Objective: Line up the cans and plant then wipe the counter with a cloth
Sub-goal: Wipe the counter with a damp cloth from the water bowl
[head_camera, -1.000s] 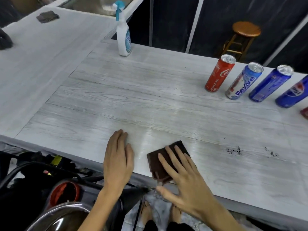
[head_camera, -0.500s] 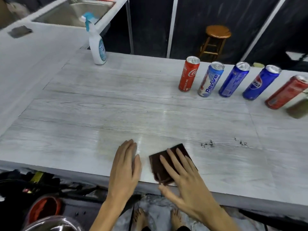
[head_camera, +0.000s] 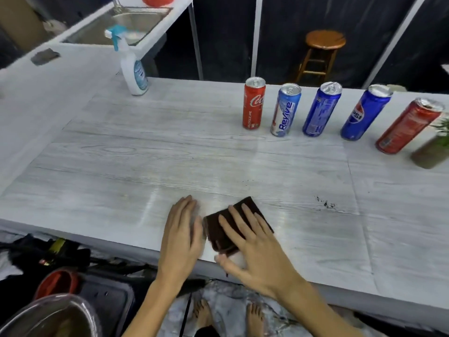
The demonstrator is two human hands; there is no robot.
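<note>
Cloth (head_camera: 239,226) lay flat under our right hand (head_camera: 255,244), whose straight fingers pressed it to the counter (head_camera: 145,166) near the front edge. Our left hand (head_camera: 182,233) rested flat and empty just beside the cloth's left edge, fingers straight. The cloth's long axis ran away from us and slightly rightward. We judged the lining-up done: five cans (head_camera: 286,109) and the plant (head_camera: 435,147) stood in a row far beyond our fingertips. Dark specks (head_camera: 325,204) lay right of the right hand, the nearer one, so we judged the next wipe would go rightward.
</note>
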